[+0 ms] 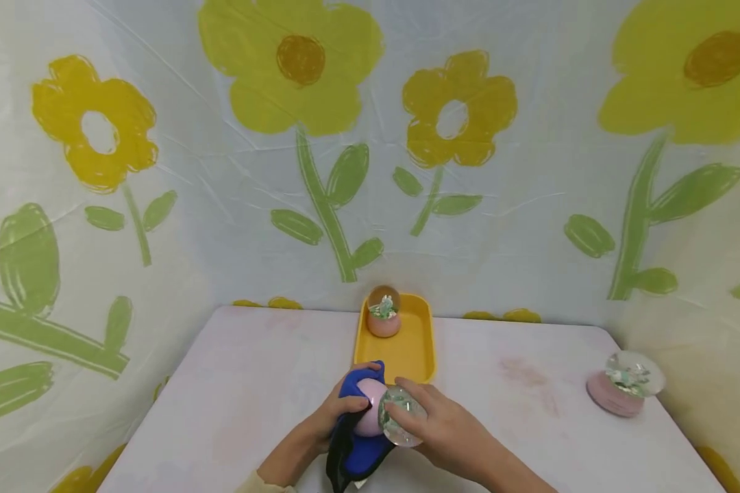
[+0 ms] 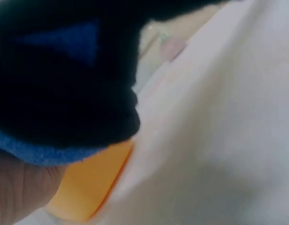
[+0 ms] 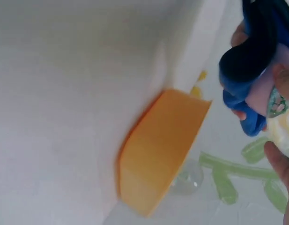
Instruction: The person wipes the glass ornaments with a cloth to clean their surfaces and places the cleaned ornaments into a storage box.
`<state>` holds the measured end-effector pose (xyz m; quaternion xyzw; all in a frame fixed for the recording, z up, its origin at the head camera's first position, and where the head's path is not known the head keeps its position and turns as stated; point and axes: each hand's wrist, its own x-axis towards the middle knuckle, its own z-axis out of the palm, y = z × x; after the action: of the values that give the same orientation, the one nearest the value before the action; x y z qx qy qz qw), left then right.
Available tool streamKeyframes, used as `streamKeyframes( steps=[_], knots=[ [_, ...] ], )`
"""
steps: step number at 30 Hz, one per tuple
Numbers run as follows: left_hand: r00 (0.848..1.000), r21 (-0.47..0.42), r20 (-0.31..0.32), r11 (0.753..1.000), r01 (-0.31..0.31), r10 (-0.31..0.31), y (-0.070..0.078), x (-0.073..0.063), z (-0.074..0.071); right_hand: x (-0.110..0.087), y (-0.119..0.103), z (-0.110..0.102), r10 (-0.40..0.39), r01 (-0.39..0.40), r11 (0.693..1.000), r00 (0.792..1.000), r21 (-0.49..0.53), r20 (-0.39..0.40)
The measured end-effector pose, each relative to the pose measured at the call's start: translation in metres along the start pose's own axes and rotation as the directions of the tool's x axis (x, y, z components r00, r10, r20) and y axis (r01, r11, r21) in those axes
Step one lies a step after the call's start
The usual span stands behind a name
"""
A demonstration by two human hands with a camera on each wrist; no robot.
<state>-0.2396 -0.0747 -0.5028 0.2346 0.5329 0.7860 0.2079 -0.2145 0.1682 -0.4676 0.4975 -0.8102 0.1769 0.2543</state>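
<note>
A snow globe [image 1: 370,409] with a pink base and clear dome lies tilted sideways between both hands, low in the head view. My left hand [image 1: 338,404] grips a blue cloth with black edging [image 1: 366,460] against the pink base, thumb on top. On the dome side, my right hand [image 1: 447,424] holds the globe with thumb and fingers around the glass. The left wrist view is mostly filled by the dark cloth [image 2: 64,108], which hides the globe. In the right wrist view, the pink base [image 3: 263,93] pokes out of the cloth.
Beyond the hands, a yellow tray [image 1: 403,352] holds a second snow globe [image 1: 384,324] at its far left. A third snow globe [image 1: 615,398] with a pink base leans near the table's right edge. Flower-printed sheets [image 1: 234,226] hang behind the white table [image 1: 253,370].
</note>
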Motion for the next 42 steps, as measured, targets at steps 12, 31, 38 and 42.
streamKeyframes(
  steps=[12,31,38,42],
  knots=[
    [0.983,0.425,-0.079,0.897,-0.117,0.166,0.015,0.006,0.005,0.007,0.003,-0.004,0.573,-0.578,0.409,0.765,0.706,0.295],
    [0.995,-0.002,-0.028,0.996,0.092,-0.092,-0.005,0.001,0.014,-0.014,0.005,-0.004,-0.145,0.162,0.983,0.974,0.086,-0.175],
    [0.985,0.307,-0.151,0.951,-0.031,0.082,0.000,0.005,0.014,-0.015,0.003,0.006,0.607,-0.501,0.522,0.787,0.691,0.112],
    [0.972,0.496,-0.136,0.862,-0.103,0.194,0.000,-0.001,0.013,-0.010,-0.001,0.007,0.737,-0.594,0.058,0.567,0.802,0.367]
  ],
)
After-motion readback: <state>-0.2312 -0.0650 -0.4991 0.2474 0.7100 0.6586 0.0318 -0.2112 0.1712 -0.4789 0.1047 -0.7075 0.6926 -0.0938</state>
